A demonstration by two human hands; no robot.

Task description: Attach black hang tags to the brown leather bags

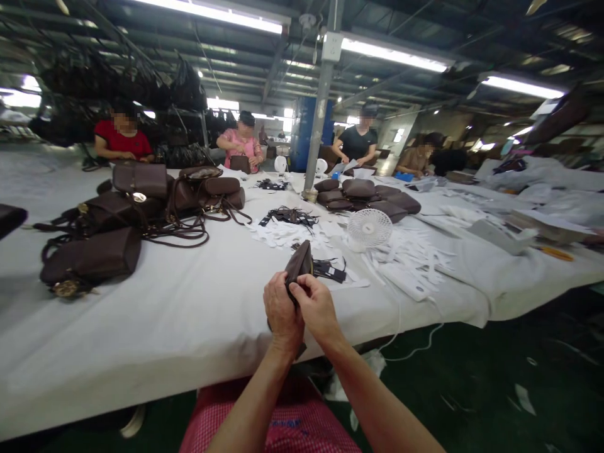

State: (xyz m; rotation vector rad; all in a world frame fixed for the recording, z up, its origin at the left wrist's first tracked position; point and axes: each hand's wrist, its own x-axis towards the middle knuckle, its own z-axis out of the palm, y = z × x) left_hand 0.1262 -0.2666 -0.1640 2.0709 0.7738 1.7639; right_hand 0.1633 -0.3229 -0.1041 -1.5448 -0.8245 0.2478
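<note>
A small dark brown leather bag point(299, 259) is held upright at the near edge of the table. My left hand point(282, 309) wraps round its left side and lower part. With thumb and fingers pinched, my right hand point(315, 307) grips the bag's near edge; the exact part between the fingertips is hidden. Just behind the hands lie black tags point(330, 270) with cords on white paper. A further heap of black tags point(290, 218) sits deeper on the table.
Brown bags with straps point(101, 251) are piled on the left of the white-covered table point(189, 314). More brown bags point(361, 192) lie by a pole point(321, 107). A small white fan point(369, 228) and paper strips point(415, 255) are right. Several people work across the table.
</note>
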